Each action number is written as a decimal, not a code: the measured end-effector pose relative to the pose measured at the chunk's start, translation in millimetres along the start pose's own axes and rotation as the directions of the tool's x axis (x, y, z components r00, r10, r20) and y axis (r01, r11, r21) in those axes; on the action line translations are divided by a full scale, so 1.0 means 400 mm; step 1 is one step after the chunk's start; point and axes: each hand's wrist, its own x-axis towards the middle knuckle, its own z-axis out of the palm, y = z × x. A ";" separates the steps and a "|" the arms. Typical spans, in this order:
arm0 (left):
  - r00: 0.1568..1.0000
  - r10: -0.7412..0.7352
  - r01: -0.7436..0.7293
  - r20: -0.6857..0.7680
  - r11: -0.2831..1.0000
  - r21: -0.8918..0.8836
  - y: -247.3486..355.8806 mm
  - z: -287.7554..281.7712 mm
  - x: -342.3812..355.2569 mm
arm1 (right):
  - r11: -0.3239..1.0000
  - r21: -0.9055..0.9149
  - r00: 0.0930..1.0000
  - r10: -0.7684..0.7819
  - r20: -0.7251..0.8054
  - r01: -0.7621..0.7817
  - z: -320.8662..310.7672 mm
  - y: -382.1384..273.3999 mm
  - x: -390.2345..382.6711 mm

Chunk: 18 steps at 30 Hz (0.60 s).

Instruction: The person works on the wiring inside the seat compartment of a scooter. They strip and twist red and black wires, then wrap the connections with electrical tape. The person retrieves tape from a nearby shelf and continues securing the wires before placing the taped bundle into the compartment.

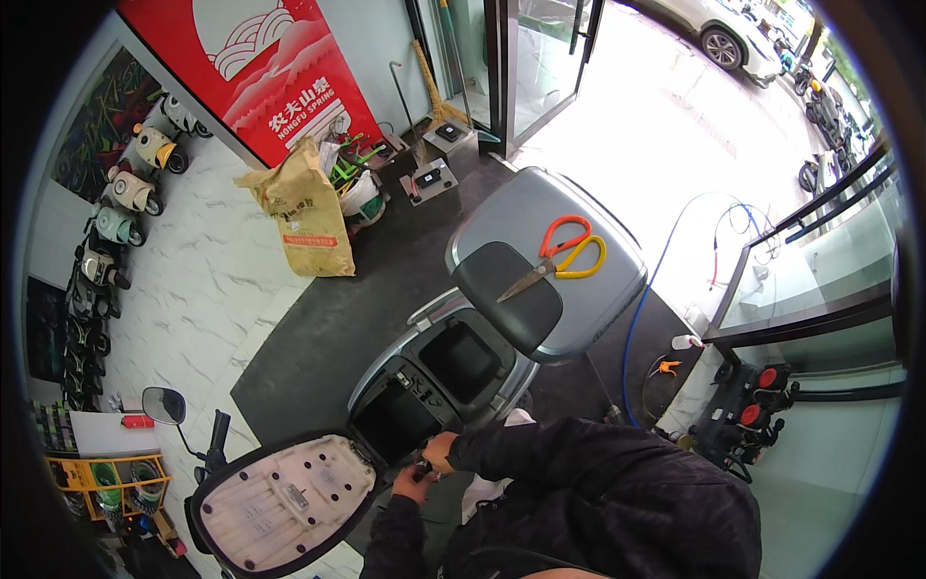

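Note:
Both my hands are low at the centre, beside the front storage compartment [391, 427] of a grey scooter. My left hand [410, 487] has its fingers curled round a small dark item [422, 472] that I cannot make out. Just above it, my right hand [442, 454] is closed at the same spot, its hold partly hidden. The seat [289, 500] is flipped up, pale underside showing. A second dark compartment [461, 362] sits behind the first. On the grey top box [608, 285] and its black backrest [482, 275] lie scissors [569, 256] with red and yellow handles.
Behind stand a yellow sack [304, 217], metal boxes [449, 145] and a red sign panel [241, 68]. An open glass door [545, 68] is beyond. At right are a blue hose [640, 318] and a black machine [743, 415]. Parked scooters [135, 188] line the left.

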 end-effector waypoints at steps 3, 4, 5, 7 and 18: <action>0.999 -0.048 0.048 0.010 0.999 0.001 0.025 -0.002 -0.005 | 1.000 -0.011 0.999 0.002 0.044 -0.001 -0.004 -0.004 0.006; 0.998 -0.061 0.061 0.003 0.998 -0.028 0.035 -0.003 -0.006 | 1.000 -0.011 0.999 -0.009 0.035 0.009 -0.005 -0.004 0.005; 0.998 -0.057 0.057 0.003 0.998 -0.011 0.046 -0.005 -0.006 | 1.000 -0.019 0.998 0.013 0.058 -0.012 -0.009 -0.001 0.005; 0.997 -0.077 0.077 0.013 0.997 0.018 0.064 -0.007 -0.012 | 1.000 0.005 0.998 0.019 0.062 -0.019 -0.015 0.004 0.002; 0.997 0.074 -0.074 0.001 0.997 -0.023 0.010 0.009 0.028 | 0.991 -0.068 0.994 0.112 0.000 -0.112 -0.030 0.004 0.009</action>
